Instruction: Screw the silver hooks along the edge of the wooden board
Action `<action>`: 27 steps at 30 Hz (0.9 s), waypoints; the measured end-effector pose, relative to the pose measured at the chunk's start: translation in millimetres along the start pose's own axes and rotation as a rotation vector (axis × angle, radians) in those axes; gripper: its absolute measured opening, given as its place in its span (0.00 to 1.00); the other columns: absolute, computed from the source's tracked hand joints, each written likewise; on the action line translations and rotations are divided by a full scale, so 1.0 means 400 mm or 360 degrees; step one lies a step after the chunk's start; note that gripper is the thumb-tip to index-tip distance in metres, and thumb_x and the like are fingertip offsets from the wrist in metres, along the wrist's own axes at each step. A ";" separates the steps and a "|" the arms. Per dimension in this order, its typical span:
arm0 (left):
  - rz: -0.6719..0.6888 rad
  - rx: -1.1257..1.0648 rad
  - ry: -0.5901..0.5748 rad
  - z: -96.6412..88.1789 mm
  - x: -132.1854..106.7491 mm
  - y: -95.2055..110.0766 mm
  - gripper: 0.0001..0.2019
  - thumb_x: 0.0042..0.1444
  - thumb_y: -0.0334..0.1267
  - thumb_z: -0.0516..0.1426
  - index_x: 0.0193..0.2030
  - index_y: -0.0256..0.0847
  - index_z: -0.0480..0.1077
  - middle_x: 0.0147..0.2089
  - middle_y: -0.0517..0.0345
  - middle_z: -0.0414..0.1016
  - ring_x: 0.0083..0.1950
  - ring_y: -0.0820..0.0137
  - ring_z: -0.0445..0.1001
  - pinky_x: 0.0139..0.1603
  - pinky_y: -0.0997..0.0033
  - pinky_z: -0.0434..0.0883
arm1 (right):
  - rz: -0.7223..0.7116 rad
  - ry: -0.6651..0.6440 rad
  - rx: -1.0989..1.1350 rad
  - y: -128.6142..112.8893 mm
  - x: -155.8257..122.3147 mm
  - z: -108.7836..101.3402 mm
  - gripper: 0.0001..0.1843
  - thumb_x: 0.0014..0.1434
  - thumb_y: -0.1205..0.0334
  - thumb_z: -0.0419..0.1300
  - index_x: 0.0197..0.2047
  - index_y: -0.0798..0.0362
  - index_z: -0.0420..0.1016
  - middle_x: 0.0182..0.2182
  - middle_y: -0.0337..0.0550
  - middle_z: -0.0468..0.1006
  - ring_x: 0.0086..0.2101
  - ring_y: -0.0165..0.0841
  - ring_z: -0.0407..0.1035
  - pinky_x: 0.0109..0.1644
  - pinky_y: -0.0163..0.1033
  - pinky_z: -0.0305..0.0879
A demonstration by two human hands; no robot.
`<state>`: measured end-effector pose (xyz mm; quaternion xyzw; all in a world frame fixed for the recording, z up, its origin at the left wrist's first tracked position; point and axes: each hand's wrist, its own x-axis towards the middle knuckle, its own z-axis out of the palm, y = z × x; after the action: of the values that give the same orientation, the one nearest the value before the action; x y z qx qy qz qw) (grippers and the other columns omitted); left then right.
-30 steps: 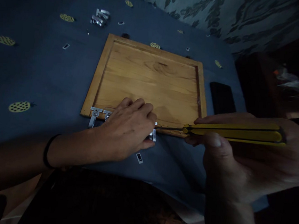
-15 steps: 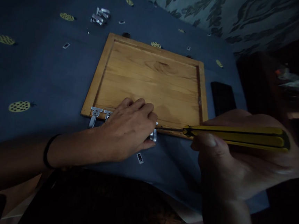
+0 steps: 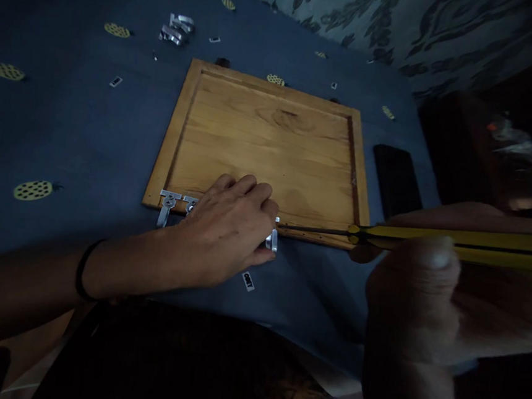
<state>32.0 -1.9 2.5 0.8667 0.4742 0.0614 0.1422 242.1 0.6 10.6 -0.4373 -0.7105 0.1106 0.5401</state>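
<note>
Head view: I see the right hand [image 3: 439,295] wrapped around a yellow screwdriver [image 3: 398,233], its shaft pointing left toward the left hand [image 3: 230,233]. That hand curls over the brackets [image 3: 169,201] along the near edge of the board [image 3: 271,144]; I can't tell whether it grips or only presses. The board lies on blue cloth [image 3: 66,138], left of a black slab [image 3: 397,181]. Loose metal pieces [image 3: 177,29] sit farthest.
</note>
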 end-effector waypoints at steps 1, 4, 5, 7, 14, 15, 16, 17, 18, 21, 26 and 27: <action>0.0001 0.0002 -0.0012 -0.001 0.001 0.001 0.16 0.65 0.48 0.65 0.46 0.34 0.75 0.48 0.47 0.76 0.56 0.54 0.72 0.58 0.54 0.68 | -0.0039 0.0012 0.0001 0.000 -0.001 0.009 0.10 0.62 0.51 0.70 0.34 0.47 0.81 0.26 0.37 0.77 0.27 0.35 0.75 0.33 0.48 0.70; 0.0003 0.0009 -0.0049 -0.005 0.002 0.002 0.17 0.65 0.49 0.64 0.47 0.34 0.75 0.49 0.47 0.75 0.56 0.54 0.72 0.59 0.55 0.68 | -0.0060 -0.0011 -0.0006 0.002 -0.005 0.023 0.10 0.63 0.52 0.69 0.34 0.47 0.80 0.27 0.37 0.79 0.26 0.33 0.73 0.31 0.47 0.70; 0.0005 0.0011 -0.0051 -0.005 0.002 0.002 0.17 0.65 0.49 0.64 0.47 0.33 0.75 0.49 0.47 0.75 0.56 0.54 0.72 0.59 0.55 0.68 | -0.0034 -0.0031 -0.0007 0.003 -0.006 0.024 0.09 0.63 0.53 0.69 0.35 0.47 0.80 0.28 0.38 0.79 0.27 0.33 0.73 0.30 0.46 0.69; 0.0015 0.0013 -0.0035 -0.005 0.002 0.002 0.17 0.65 0.49 0.65 0.47 0.33 0.75 0.49 0.46 0.75 0.56 0.54 0.72 0.59 0.55 0.68 | 0.0014 -0.0061 0.0009 0.002 -0.009 0.025 0.07 0.63 0.55 0.69 0.36 0.48 0.81 0.29 0.39 0.80 0.28 0.33 0.73 0.29 0.45 0.68; 0.0031 0.0016 0.0008 -0.004 -0.002 0.001 0.16 0.65 0.48 0.65 0.45 0.33 0.75 0.48 0.47 0.76 0.55 0.54 0.72 0.56 0.55 0.69 | -0.0064 -0.0125 0.0082 -0.002 0.005 0.025 0.03 0.61 0.60 0.70 0.40 0.45 0.83 0.29 0.38 0.81 0.27 0.35 0.74 0.27 0.45 0.69; 0.0031 0.0016 0.0016 -0.005 -0.002 0.001 0.16 0.64 0.47 0.65 0.45 0.34 0.75 0.48 0.47 0.76 0.54 0.54 0.72 0.56 0.55 0.69 | -0.0089 -0.0152 0.0078 -0.003 0.008 0.022 0.04 0.61 0.60 0.70 0.41 0.45 0.83 0.29 0.37 0.81 0.27 0.35 0.74 0.28 0.46 0.70; 0.0029 0.0016 0.0017 -0.005 -0.003 0.001 0.16 0.64 0.47 0.65 0.45 0.34 0.75 0.48 0.47 0.76 0.54 0.54 0.72 0.56 0.55 0.69 | -0.0100 -0.0178 0.0073 -0.003 0.011 0.018 0.04 0.61 0.59 0.70 0.41 0.44 0.83 0.30 0.37 0.81 0.27 0.35 0.74 0.29 0.46 0.71; 0.0025 0.0016 0.0010 -0.006 -0.002 0.001 0.16 0.64 0.47 0.65 0.45 0.34 0.75 0.47 0.47 0.76 0.54 0.54 0.72 0.56 0.56 0.69 | -0.0087 -0.0200 0.0077 -0.004 0.014 0.014 0.04 0.61 0.58 0.70 0.41 0.44 0.83 0.30 0.38 0.82 0.27 0.36 0.75 0.29 0.47 0.72; 0.0020 0.0014 0.0000 -0.006 -0.002 0.001 0.15 0.64 0.47 0.65 0.45 0.34 0.75 0.47 0.47 0.76 0.54 0.55 0.72 0.56 0.56 0.68 | -0.0049 -0.0214 0.0089 -0.005 0.016 0.010 0.05 0.61 0.56 0.71 0.41 0.43 0.84 0.31 0.38 0.83 0.28 0.36 0.76 0.30 0.48 0.73; 0.0012 0.0016 -0.0022 -0.008 -0.001 0.002 0.16 0.65 0.47 0.64 0.46 0.34 0.75 0.48 0.48 0.76 0.54 0.55 0.72 0.56 0.56 0.68 | 0.0165 -0.0249 0.0153 -0.008 0.017 -0.003 0.08 0.59 0.53 0.72 0.42 0.44 0.84 0.35 0.40 0.84 0.29 0.37 0.77 0.25 0.46 0.71; 0.0030 0.0023 -0.0006 -0.004 -0.001 -0.001 0.16 0.65 0.47 0.64 0.46 0.33 0.75 0.48 0.47 0.76 0.55 0.55 0.72 0.57 0.56 0.68 | 0.0248 -0.0276 0.0379 -0.012 0.014 -0.003 0.10 0.59 0.55 0.73 0.45 0.43 0.85 0.37 0.42 0.85 0.32 0.37 0.79 0.19 0.40 0.69; 0.0036 0.0022 -0.0004 -0.002 -0.002 -0.002 0.16 0.65 0.47 0.64 0.46 0.33 0.75 0.47 0.48 0.76 0.55 0.55 0.72 0.57 0.56 0.68 | 0.0231 -0.0261 0.0363 -0.012 0.013 -0.002 0.11 0.60 0.54 0.72 0.46 0.42 0.85 0.37 0.43 0.85 0.33 0.38 0.79 0.19 0.41 0.69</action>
<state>30.8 -1.9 3.2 0.8730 0.4647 0.0585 0.1361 240.1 1.5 17.4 -0.4129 -0.7016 0.2648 0.5169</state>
